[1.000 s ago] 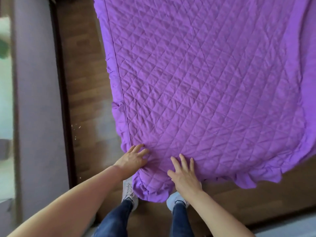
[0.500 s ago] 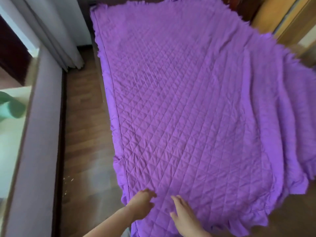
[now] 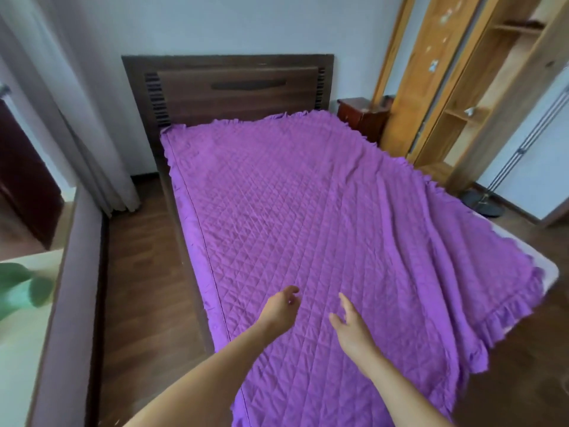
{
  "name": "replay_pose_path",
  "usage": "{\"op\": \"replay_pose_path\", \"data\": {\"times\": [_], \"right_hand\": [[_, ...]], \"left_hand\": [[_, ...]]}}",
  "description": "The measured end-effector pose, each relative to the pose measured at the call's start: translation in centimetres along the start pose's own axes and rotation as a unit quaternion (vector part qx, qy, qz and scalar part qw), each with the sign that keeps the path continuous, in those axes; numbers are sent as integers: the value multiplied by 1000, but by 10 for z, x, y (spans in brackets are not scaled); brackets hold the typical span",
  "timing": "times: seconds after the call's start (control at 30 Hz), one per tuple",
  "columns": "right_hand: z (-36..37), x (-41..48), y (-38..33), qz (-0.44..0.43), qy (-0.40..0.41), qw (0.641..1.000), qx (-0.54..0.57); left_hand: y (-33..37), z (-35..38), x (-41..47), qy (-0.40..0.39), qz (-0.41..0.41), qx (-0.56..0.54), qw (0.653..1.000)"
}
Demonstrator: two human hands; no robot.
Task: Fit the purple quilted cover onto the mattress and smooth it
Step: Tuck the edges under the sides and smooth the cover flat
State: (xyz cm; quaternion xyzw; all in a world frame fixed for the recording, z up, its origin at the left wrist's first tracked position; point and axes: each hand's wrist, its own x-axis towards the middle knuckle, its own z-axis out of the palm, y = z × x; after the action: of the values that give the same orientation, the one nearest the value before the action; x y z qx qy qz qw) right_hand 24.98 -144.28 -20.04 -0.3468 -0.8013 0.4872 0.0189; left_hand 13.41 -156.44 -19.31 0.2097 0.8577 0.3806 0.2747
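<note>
The purple quilted cover (image 3: pixel 308 217) lies spread over the whole mattress, its ruffled edge hanging off the left side and bunched with long folds along the right. A pale corner of the mattress (image 3: pixel 551 272) shows bare at the right. My left hand (image 3: pixel 281 308) hovers over the near left part of the cover with fingers loosely curled and nothing in them. My right hand (image 3: pixel 349 326) is beside it, fingers straight and spread above the quilt. Neither hand grips the fabric.
A dark wooden headboard (image 3: pixel 228 87) stands at the far end. Curtains (image 3: pixel 92 155) and a low ledge (image 3: pixel 61 303) bound a narrow floor strip at left. A red nightstand (image 3: pixel 363 117), a wooden shelf unit (image 3: pixel 455 87) and a lamp base (image 3: pixel 482 203) stand at right.
The view has lifted from the near cover edge to the whole bed. Both hands have come off the fabric near the foot corner and moved forward above the quilt.
</note>
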Motion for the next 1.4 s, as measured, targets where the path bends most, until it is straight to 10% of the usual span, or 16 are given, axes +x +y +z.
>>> {"op": "replay_pose_path", "data": {"times": [0.47,1.4], "right_hand": [[-51,-67,-31,46,147,978,143],[-332,-171,125,146,282,918,237]], "left_hand": [[67,-26,-41,-93,1,-301,949],[286,260,-73,-220,29,-212,952]]}}
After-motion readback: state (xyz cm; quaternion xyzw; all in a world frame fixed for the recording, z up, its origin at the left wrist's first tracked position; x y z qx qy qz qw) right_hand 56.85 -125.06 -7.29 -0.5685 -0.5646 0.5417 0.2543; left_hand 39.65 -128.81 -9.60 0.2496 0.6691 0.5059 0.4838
